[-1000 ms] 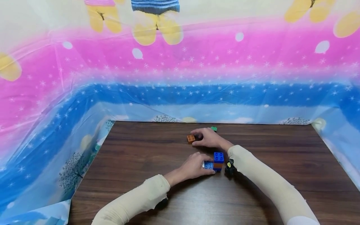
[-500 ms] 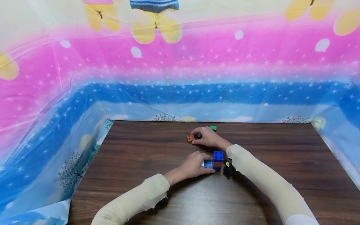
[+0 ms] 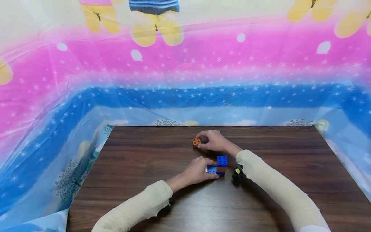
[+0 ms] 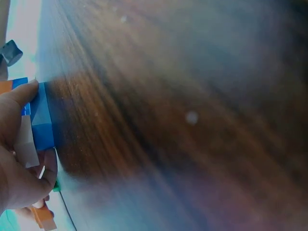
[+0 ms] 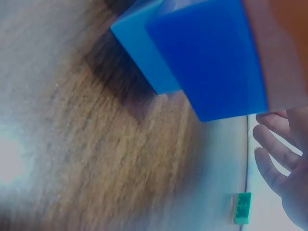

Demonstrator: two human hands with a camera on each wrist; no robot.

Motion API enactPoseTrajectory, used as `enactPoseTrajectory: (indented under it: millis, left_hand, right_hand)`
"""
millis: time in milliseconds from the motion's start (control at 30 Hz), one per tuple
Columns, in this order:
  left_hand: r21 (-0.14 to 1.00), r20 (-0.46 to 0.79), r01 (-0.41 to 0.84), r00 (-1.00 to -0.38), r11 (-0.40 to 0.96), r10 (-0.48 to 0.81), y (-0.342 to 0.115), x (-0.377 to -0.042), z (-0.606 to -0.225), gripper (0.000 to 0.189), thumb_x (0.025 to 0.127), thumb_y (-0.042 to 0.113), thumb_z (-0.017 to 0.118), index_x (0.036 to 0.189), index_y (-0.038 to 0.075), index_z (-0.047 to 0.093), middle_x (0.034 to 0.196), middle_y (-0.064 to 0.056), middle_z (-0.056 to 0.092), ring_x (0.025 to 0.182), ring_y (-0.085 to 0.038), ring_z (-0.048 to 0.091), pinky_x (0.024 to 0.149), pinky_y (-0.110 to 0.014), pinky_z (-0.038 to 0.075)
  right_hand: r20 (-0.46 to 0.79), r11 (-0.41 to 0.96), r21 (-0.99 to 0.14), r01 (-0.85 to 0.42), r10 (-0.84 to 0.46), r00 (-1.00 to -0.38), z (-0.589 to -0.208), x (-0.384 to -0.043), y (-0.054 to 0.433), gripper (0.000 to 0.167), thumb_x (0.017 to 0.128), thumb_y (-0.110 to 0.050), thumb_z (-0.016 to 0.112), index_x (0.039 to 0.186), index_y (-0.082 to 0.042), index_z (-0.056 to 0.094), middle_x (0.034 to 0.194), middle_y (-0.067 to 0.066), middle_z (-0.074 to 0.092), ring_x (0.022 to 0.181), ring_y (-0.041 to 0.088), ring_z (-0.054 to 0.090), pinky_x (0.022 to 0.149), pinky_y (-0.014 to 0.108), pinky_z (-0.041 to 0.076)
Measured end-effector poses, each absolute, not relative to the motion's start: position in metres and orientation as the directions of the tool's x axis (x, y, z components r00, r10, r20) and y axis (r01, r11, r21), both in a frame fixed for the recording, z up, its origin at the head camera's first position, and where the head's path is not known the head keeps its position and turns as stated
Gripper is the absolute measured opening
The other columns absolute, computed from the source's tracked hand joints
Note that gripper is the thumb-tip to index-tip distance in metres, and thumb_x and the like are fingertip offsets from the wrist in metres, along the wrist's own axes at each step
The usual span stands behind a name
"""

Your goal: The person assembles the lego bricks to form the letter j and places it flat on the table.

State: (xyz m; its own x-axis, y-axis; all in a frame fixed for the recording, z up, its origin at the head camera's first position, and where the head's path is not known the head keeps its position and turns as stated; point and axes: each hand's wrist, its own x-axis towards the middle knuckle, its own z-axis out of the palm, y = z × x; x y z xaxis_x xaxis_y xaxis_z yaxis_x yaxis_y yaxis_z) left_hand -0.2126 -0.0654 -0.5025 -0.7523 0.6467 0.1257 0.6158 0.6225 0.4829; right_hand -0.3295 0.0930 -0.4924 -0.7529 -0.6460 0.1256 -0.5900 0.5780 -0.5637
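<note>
My left hand (image 3: 197,170) grips a small toy brick assembly by its sides, with thumb and fingers on a light blue brick (image 3: 212,169). A white brick (image 4: 26,144) sits on it inside the hand, mostly hidden in the head view. At its right end rises a stack with an orange brick (image 3: 222,169) under a dark blue brick (image 3: 222,160). Farther back, my right hand (image 3: 215,141) pinches a loose orange brick (image 3: 196,142) between thumb and index finger, at or near the tabletop. The right wrist view shows its other fingers (image 5: 276,144) loosely bent.
Behind the right hand lies a green brick (image 5: 243,208), almost hidden in the head view. A dark wooden table (image 3: 145,141) carries everything, with a printed cloth (image 3: 174,96) hanging along its back and sides. A black wrist camera (image 3: 237,173) hangs under the right sleeve.
The head view has shifted slightly. The brick stack has moved a little left, away from the right wrist. Both hands keep their holds, and the green brick is now more covered.
</note>
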Motion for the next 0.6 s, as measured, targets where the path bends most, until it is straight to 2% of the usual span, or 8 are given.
enactPoseTrajectory:
  millis: [333,600]
  left_hand:
    - [0.501,0.109,0.600,-0.759,0.624,0.642,-0.065,-0.212,-0.502,0.045,0.092,0.042,0.076,0.125,0.012,0.073,0.121,0.002,0.074,0.107,-0.013,0.066,0.092,-0.030,0.052]
    - [0.501,0.107,0.600,-0.758,0.624,0.643,-0.065,-0.214,-0.504,0.046,0.092,0.044,0.076,0.124,0.012,0.074,0.120,0.001,0.074,0.105,-0.013,0.066,0.092,-0.031,0.052]
  right_hand:
    - [0.163,0.569,-0.587,-0.576,-0.614,-0.772,-0.477,-0.317,0.107,0.039,0.092,-0.029,0.078,0.128,-0.015,0.069,0.110,0.002,0.073,0.093,0.016,0.070,0.081,0.036,0.058]
    - [0.191,0.574,-0.592,-0.566,-0.582,-0.790,-0.466,-0.307,0.119,0.041,0.092,-0.032,0.079,0.128,-0.016,0.069,0.105,-0.001,0.072,0.089,0.011,0.068,0.079,0.035,0.057]
